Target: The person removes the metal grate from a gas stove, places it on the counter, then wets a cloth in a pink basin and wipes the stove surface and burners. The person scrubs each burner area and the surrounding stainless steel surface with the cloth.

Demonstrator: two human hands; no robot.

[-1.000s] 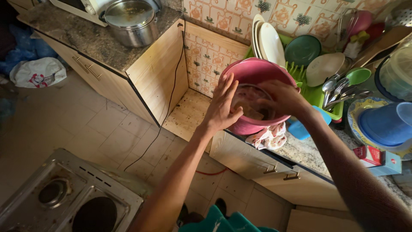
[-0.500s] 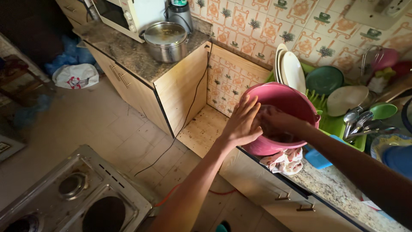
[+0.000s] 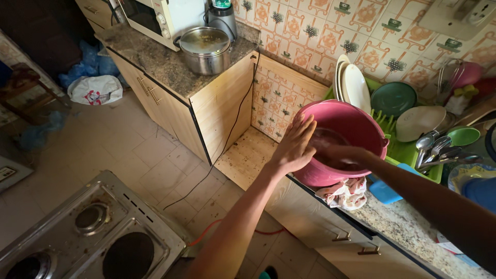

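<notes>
Compared with half a second ago, both hands keep almost the same place on the round pink plastic basin point(image 3: 345, 135), which sits at the counter edge on a crumpled cloth point(image 3: 344, 192). Left hand point(image 3: 296, 146) lies flat, fingers spread, against its near outer wall. Right hand point(image 3: 336, 153) reaches inside from the right; its grip I cannot tell.
</notes>
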